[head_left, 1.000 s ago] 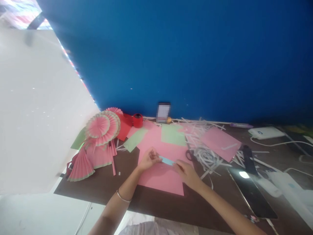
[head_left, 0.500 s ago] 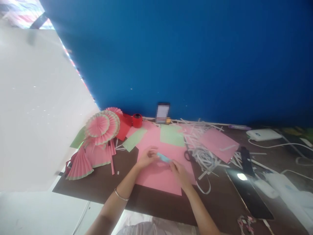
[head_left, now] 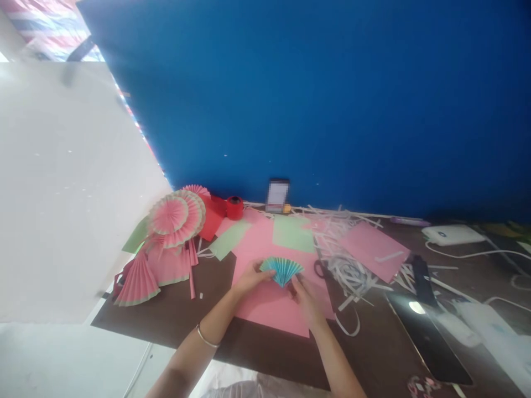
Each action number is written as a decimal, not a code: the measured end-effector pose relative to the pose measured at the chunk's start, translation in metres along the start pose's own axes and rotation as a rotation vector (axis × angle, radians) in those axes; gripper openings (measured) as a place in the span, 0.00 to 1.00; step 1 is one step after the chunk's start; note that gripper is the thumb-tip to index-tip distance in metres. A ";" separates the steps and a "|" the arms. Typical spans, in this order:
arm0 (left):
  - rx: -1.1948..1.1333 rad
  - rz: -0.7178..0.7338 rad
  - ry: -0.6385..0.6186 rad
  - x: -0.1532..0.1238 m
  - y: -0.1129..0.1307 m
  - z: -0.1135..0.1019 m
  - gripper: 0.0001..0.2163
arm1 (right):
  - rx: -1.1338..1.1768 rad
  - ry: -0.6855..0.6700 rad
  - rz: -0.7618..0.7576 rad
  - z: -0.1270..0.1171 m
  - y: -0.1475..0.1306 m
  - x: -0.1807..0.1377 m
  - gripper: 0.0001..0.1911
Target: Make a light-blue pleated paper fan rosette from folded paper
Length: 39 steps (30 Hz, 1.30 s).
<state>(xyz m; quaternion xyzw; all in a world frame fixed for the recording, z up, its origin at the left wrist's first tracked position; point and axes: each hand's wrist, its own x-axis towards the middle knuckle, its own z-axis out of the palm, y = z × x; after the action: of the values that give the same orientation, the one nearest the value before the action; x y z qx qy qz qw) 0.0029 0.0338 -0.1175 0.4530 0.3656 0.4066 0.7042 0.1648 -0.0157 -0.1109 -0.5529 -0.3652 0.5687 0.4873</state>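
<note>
A small pleated blue paper fan [head_left: 282, 270] with a yellowish-green edge is spread between my hands, its point toward me. My left hand [head_left: 251, 277] is closed on the fan's left side, thumb in front. At its right side my right hand [head_left: 302, 294] pinches the outer fold. Under both hands lies pink paper [head_left: 274, 315] on the dark table. Pale green sheets [head_left: 292, 232] rest on the pink paper's far part. The handles of dark scissors [head_left: 319, 269] show right of my hands, partly under white paper strips [head_left: 352, 271].
Pink pleated fans and rosettes [head_left: 176, 218] are piled at the left. Behind them stands a red tape roll [head_left: 234, 208]. A pink sheet [head_left: 375, 250], a phone [head_left: 431, 337] and a white device with a cable [head_left: 452, 235] lie to the right. A blue wall [head_left: 311, 99] borders the table's back.
The blue paper was a narrow folded strip between my hands. Now it is fanned out, its pleats showing, both hands still on it. The view has shifted slightly.
</note>
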 end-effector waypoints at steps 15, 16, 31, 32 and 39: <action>0.203 0.064 -0.009 -0.007 0.004 0.008 0.17 | -0.040 0.086 -0.032 0.007 -0.014 -0.005 0.19; 0.209 0.064 -0.008 -0.007 0.004 0.007 0.17 | -0.029 0.104 -0.031 0.006 -0.012 -0.005 0.19; -0.296 -0.121 0.137 -0.003 -0.003 0.010 0.39 | -0.631 0.101 -0.769 0.001 -0.006 -0.022 0.04; -0.289 -0.117 0.140 -0.003 -0.003 0.010 0.39 | -0.667 0.076 -0.838 0.001 -0.003 -0.024 0.04; -0.251 -0.072 0.155 -0.001 -0.011 0.007 0.31 | -0.949 -0.194 -0.990 -0.007 0.009 -0.026 0.22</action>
<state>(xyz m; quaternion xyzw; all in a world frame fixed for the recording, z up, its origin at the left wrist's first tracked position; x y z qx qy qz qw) 0.0111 0.0280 -0.1254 0.3155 0.3811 0.4572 0.7390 0.1681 -0.0439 -0.1136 -0.4213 -0.8257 0.1050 0.3600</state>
